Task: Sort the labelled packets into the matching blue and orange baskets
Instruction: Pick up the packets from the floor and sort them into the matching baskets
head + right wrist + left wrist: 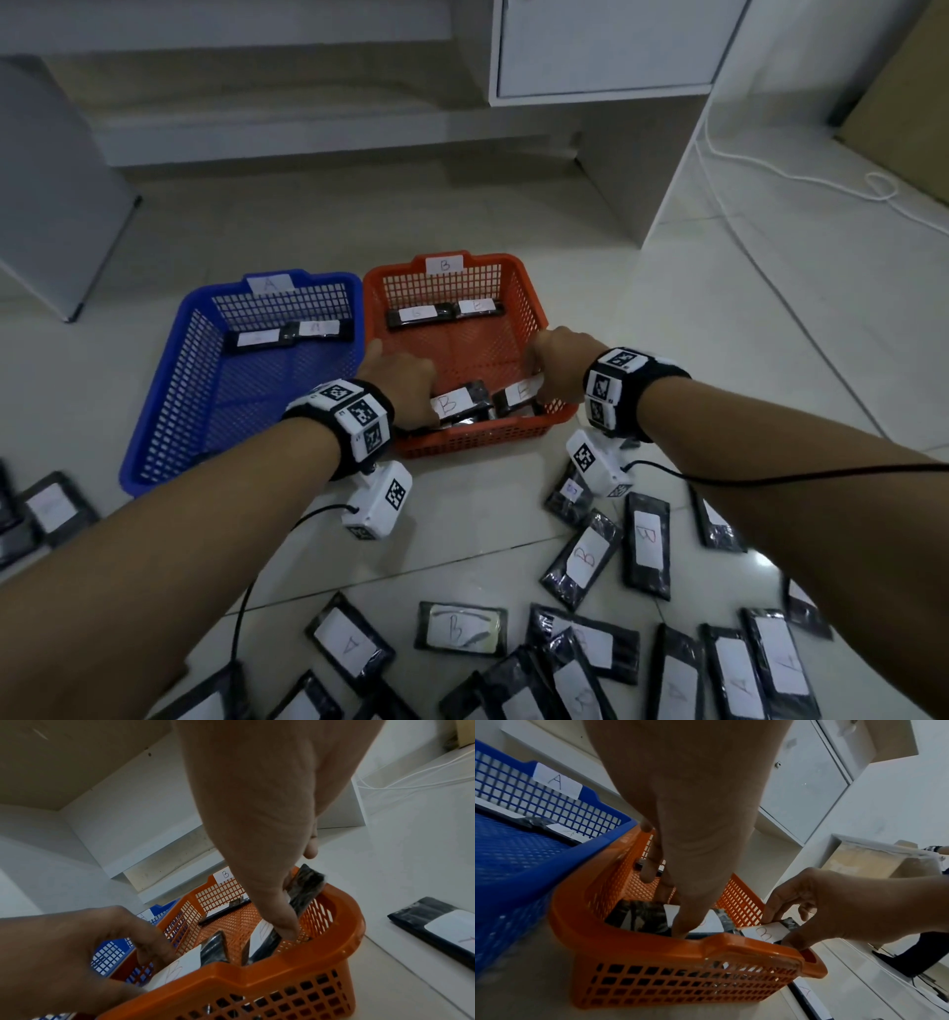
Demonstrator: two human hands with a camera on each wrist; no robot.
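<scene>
The blue basket (334, 278) tagged A and the orange basket (462, 443) tagged B stand side by side on the floor. Both hands reach into the near end of the orange basket. My left hand (398, 383) grips a black packet labelled B (454, 406) (180, 966), thumb on its label. My right hand (557, 360) pinches a second B packet (518, 395) (765, 933) (267, 931), held on edge against the basket's right wall. Two more packets (441, 314) lie at the orange basket's far end, and two packets (287, 336) at the blue basket's far end.
Several loose labelled packets lie on the tiled floor near me, among them a B packet (462, 627) and an A packet (352, 642), with more at the far left (51, 509). A white cabinet (601, 46) stands behind the baskets. A white cable (770, 164) trails at the right.
</scene>
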